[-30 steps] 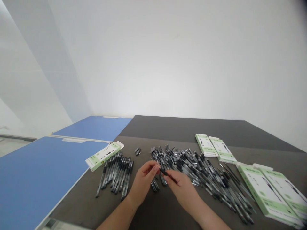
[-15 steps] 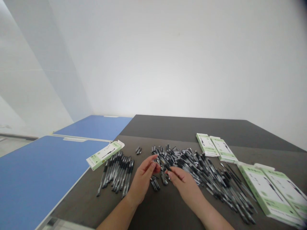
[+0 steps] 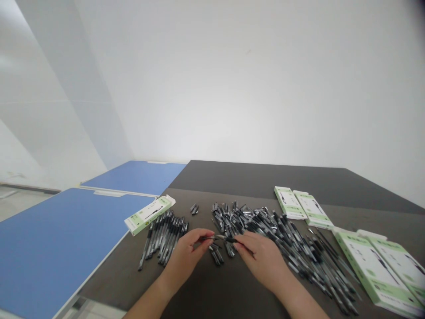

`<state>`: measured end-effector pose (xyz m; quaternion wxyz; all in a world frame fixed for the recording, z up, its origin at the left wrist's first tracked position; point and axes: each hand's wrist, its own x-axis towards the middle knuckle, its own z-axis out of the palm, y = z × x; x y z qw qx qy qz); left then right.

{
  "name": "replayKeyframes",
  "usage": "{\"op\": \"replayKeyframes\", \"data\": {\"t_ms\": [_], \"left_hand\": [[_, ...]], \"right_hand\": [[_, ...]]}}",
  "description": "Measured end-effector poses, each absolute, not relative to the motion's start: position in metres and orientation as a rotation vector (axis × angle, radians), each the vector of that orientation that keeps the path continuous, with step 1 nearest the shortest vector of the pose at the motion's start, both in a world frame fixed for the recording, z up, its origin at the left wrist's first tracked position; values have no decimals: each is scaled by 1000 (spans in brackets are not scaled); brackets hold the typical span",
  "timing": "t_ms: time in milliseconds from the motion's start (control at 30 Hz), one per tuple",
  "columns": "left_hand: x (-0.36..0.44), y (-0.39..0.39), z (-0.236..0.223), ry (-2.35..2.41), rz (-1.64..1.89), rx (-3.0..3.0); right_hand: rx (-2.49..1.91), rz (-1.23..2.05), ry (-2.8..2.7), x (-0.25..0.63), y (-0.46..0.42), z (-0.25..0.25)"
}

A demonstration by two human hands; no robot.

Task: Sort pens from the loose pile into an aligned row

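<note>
Both hands meet low over the dark table (image 3: 232, 292). My left hand (image 3: 186, 254) pinches a small dark pen cap (image 3: 205, 238) at its fingertips. My right hand (image 3: 262, 259) is closed on a black pen (image 3: 229, 239) whose tip points left toward the cap; a small gap shows between cap and tip. Just behind my fingers lie a few loose caps (image 3: 215, 254). A big heap of black pens (image 3: 282, 235) spreads to the right of my hands. A neat row of capped pens (image 3: 164, 237) lies to the left.
An opened green-and-white pen box (image 3: 149, 214) lies at the table's left edge. Two more boxes (image 3: 300, 207) sit at the back right, and two large ones (image 3: 381, 266) at the near right. Blue tables (image 3: 49, 239) adjoin on the left. A white wall stands behind.
The hands have dropped lower and drawn apart slightly. The cap in the left hand has come away from the pen tip held by the right hand.
</note>
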<state>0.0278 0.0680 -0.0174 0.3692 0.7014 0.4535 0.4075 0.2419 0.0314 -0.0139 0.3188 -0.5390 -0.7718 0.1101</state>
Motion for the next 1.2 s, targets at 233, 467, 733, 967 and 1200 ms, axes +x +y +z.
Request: {"op": "replayKeyframes", "data": {"t_ms": [233,467,733,967,1200], "left_hand": [[26,65,-16,1098,999,1873],[25,67,-12,1127,928,2068],[37,62,-20,1115,907,2105],[31,59,-10,1047,879,1993],[10,43,-37,1251,1068,1930]], "right_hand": [[-1404,248,-2144,239,30,-14],[-1405,191,-2186,238,28,-14],[-1374,163,-2211,234,28,-23],[-1359,306,-2123,230,30,-27],[-1328,468,-2017,231,33,-30]]}}
